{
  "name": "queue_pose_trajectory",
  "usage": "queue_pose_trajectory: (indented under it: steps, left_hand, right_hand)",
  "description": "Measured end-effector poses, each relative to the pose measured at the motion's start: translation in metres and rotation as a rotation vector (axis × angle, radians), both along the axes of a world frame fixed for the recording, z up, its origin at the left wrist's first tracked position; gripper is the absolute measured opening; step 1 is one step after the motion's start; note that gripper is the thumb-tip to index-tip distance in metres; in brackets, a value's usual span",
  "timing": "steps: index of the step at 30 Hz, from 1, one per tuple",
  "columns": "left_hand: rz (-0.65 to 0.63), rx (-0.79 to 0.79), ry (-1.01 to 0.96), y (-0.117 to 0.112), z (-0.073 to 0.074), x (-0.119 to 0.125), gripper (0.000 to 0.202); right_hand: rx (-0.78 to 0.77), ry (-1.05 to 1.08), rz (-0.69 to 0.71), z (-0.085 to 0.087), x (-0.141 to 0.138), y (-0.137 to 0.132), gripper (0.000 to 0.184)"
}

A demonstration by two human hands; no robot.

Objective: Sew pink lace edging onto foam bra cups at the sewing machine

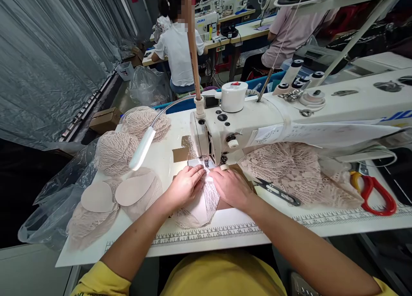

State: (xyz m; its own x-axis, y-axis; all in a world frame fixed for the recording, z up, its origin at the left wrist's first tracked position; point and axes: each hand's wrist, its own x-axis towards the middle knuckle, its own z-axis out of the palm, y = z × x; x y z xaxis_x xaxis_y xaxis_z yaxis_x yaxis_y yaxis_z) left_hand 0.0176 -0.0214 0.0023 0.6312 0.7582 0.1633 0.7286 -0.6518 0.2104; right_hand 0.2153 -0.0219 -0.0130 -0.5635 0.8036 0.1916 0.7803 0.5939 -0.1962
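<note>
The counter (pixel 322 227) is a flat white slab with a printed ruler scale along its front edge. A glossy white sewing machine (pixel 277 120) stands on it, its arm running off to the right.

Under that arm lies a loose heap of beige openwork lace (pixel 289 171). At the left of the counter sit domed lace cups (pixel 116 150), with two smooth oval foam pads (pixel 135 188) in front of them.

The lace piece (pixel 206 203), a curved net-textured panel over a smooth pale lining, lies at the needle (pixel 206 162), in front of the machine head.

The left hand (pixel 185 185) and right hand (pixel 231 186) lie flat on this piece side by side, fingers extended and pressing down, fingertips just beside the needle.

Red-handled scissors (pixel 375 195) lie at the far right. Slim black thread snips (pixel 278 192) lie near the right hand.
</note>
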Motion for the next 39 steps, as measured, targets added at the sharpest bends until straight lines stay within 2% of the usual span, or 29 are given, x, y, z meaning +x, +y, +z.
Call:
queue_pose_trajectory:
  steps: [6,15,28,35,39]
  left_hand:
    - [0.002,-0.052,0.035,0.002,0.007,0.003,0.039]
    - [0.004,-0.047,0.108,0.006,0.003,0.005,0.042]
    - [-0.089,-0.040,0.142,0.020,0.004,-0.006,0.045]
    - [-0.088,-0.013,0.102,0.010,0.002,-0.011,0.044]
    - [-0.061,-0.005,0.099,0.008,0.000,-0.009,0.051]
  right_hand:
    - [-0.021,-0.095,-0.016,0.004,-0.005,0.000,0.034]
    - [-0.071,-0.097,-0.048,0.009,-0.004,-0.001,0.031]
    - [-0.024,-0.010,-0.052,0.000,-0.004,0.000,0.031]
    - [0.003,0.080,-0.019,-0.007,0.002,0.001,0.030]
    - [0.033,0.059,-0.017,-0.006,0.002,0.002,0.029]
